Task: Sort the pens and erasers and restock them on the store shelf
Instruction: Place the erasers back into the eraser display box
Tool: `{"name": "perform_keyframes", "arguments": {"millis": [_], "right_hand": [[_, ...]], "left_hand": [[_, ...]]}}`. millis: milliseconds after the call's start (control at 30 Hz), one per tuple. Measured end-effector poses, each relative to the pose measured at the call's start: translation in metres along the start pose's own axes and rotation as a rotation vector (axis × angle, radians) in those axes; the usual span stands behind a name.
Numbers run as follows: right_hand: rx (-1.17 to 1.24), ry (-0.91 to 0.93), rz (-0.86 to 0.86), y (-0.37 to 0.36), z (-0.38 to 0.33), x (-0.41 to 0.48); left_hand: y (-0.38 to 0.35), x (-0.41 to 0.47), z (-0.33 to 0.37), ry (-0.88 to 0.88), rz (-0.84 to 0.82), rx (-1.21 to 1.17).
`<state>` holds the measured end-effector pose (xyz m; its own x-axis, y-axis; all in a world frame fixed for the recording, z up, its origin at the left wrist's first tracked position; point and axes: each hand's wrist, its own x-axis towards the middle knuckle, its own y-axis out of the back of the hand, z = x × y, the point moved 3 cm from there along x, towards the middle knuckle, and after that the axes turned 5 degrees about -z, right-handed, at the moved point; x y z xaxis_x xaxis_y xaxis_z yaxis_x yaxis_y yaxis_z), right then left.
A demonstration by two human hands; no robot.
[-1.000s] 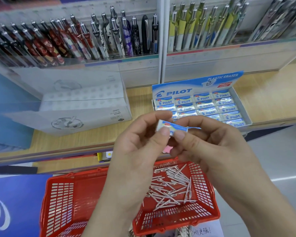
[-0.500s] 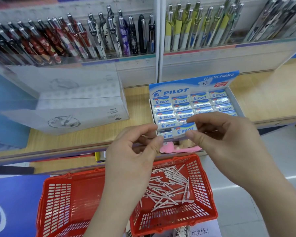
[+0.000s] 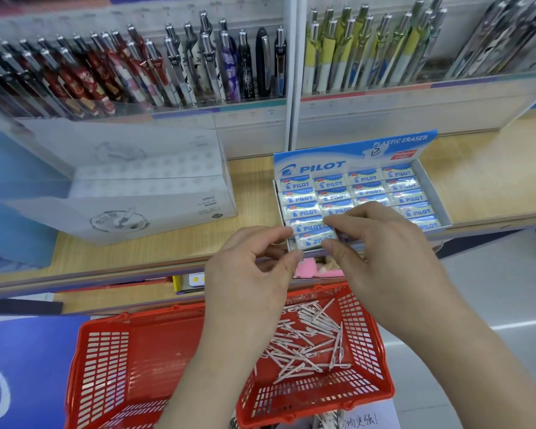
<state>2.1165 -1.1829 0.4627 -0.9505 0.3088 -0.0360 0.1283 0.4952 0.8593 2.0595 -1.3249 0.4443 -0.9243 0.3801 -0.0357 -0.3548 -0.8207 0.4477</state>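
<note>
In the nearly filled blue cardboard box (image 3: 353,156), a white wrapped eraser (image 3: 313,239) was pinched by the right hand (image 3: 384,252), the hold of the curled left hand (image 3: 254,274) unclear; pale loose pens (image 3: 307,345) below the box were yet to be shelved.

The display box flap (image 3: 353,156) reads "PILOT" and "PLASTIC ERASER", each eraser (image 3: 300,184) bears "PILOT", the white carton (image 3: 155,212) shows an upside-down "deli", and a paper slip (image 3: 365,422) carries handwritten Chinese.
</note>
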Motion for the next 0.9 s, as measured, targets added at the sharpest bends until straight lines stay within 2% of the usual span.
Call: {"name": "perform_keyframes", "arguments": {"millis": [400,733,900], "right_hand": [[0.010,-0.032,-0.070,0.001,-0.009,0.009],[0.040,-0.024,0.013,-0.007,-0.003,0.016],[0.034,0.015,0.070,-0.007,0.002,0.020]], "left_hand": [[0.000,0.002,0.000,-0.105,0.024,0.095],[-0.005,0.014,-0.006,-0.302,0.058,0.256],[-0.007,0.025,-0.007,-0.311,0.051,0.246]]}}
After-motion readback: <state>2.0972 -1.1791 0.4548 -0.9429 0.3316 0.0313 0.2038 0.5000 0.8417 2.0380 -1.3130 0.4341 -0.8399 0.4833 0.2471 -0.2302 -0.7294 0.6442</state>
